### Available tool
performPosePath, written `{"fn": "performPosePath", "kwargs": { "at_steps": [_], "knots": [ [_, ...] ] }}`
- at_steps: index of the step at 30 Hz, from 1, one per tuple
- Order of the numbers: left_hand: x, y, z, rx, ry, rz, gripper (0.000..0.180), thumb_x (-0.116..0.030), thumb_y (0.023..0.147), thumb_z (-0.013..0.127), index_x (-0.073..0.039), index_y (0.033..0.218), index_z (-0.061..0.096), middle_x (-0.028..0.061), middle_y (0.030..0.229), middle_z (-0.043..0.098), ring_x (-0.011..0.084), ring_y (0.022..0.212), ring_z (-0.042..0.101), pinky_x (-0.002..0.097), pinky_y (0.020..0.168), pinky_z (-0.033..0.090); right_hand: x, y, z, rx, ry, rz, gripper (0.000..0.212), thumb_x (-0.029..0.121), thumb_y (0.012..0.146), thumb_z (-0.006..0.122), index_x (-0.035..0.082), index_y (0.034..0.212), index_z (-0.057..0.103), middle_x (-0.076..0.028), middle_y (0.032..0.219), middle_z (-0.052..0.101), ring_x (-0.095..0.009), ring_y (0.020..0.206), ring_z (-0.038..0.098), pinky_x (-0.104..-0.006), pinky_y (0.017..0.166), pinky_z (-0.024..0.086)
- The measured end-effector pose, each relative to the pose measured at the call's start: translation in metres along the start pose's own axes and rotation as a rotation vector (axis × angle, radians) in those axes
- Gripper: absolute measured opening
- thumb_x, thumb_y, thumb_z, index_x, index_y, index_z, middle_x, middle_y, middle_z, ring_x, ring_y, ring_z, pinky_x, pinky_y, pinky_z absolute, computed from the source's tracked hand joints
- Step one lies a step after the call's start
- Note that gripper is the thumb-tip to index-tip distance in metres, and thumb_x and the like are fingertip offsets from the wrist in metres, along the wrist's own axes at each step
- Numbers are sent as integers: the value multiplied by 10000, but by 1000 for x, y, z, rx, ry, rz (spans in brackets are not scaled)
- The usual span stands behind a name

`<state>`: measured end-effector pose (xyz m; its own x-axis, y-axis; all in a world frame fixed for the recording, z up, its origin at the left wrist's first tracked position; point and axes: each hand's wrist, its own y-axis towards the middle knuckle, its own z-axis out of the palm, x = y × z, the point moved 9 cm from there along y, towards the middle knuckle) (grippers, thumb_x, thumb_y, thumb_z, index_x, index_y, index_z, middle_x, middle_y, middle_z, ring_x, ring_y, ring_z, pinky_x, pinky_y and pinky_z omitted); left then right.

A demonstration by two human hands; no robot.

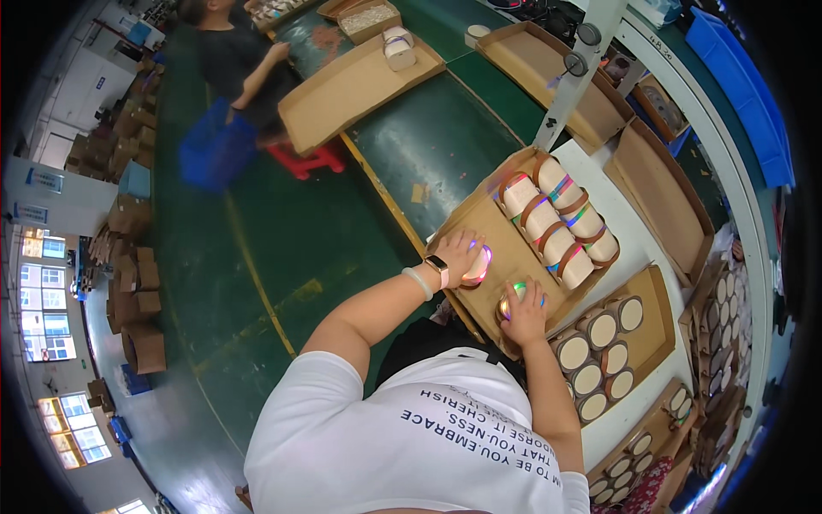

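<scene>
In front of me lies a shallow cardboard tray [479,227] with two glowing cylinders in its near part. My left hand [458,254] is curled over one lit cylinder [479,267], which shines pink and white and has a brown strap at its lower end. My right hand [525,312] grips a second lit cylinder [514,295], glowing green and yellow, mostly hidden by the fingers. Several cream cylinders with brown straps [543,224] lie in rows in the tray's far right part, with coloured light bands on them.
To the right, an open carton [658,338] holds several upright cylinders with cream round tops. A metal post [582,81] rises beyond the tray. Farther off, another cardboard tray [351,94] lies on the green bench. A person [224,64] stands at far left by a blue crate [214,147] and red stool [310,161].
</scene>
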<state>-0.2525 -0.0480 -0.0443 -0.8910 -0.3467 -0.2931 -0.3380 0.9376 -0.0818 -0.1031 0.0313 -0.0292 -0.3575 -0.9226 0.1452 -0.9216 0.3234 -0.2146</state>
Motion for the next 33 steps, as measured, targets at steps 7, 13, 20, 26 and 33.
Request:
{"fn": "performPosePath", "kwargs": {
  "at_steps": [7,13,20,26,33],
  "knots": [
    [-15,-2,-19,-160,12,161,755,-178,634,709,-27,1311,412,150,1240,489,321,1167,453,430,957,381,-14,-23,2,-37,12,132,903,159,531,774,209,1353,404,-194,1319,357,-375,1232,350,-536,983,322],
    [-51,-13,-117,-386,-119,160,853,-224,558,780,-9,1293,404,189,1248,481,362,1156,464,450,974,382,-83,-46,-19,-264,848,385,868,92,579,734,30,1358,355,-180,1212,483,-327,1070,517,-444,932,431],
    [-72,-26,-161,-580,-1392,-24,921,-95,640,773,-9,1392,250,137,1314,424,237,1236,414,365,1002,394,-67,-66,-106,-340,2490,269,646,292,814,505,107,1406,325,-169,1387,405,-378,1261,419,-610,996,368],
    [-107,-25,-160,-364,-1751,-34,722,-32,738,683,-25,1359,316,91,1242,493,190,1147,495,347,968,422,-50,-84,-132,-342,2740,154,676,411,834,508,114,1410,315,-185,1437,319,-452,1297,321,-654,1014,307],
    [-134,-25,-140,-197,-1988,-113,584,-34,799,620,-30,1326,370,79,1193,533,187,1099,538,334,922,464,-37,-91,-133,-360,2802,187,711,366,789,583,125,1403,319,-156,1426,332,-415,1296,328,-608,1045,307]
  ]
}}
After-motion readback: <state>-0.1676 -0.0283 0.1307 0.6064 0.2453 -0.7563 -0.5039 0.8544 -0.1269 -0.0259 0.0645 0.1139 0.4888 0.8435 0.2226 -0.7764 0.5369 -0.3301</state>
